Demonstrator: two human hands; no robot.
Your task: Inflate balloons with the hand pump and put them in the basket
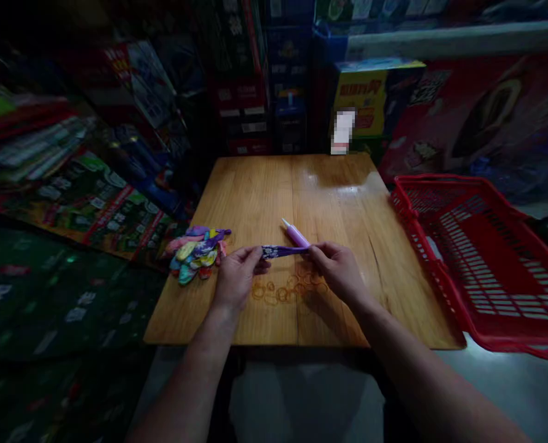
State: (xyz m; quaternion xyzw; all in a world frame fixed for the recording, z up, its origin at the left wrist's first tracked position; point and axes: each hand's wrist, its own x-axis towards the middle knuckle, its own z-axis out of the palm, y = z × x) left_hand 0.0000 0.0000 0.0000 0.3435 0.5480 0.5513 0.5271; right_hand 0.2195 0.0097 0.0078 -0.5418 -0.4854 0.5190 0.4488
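Observation:
A dark purple balloon with white print is stretched flat between my two hands, above the wooden table. My left hand pinches its wider printed end, and my right hand grips the narrow end. Just behind the balloon lies a light purple balloon pump with a pale pointed nozzle; its rear end is hidden near my right fingers. Several amber rubber bands are scattered on the table in front of me. To the left of my left hand is a heap of limp balloons in many colours.
The wooden table has a red plastic basket close against its right side. Stacked boxes and a yellow box stand behind it. Green printed packages line the left. A blurred white item shows at the far edge.

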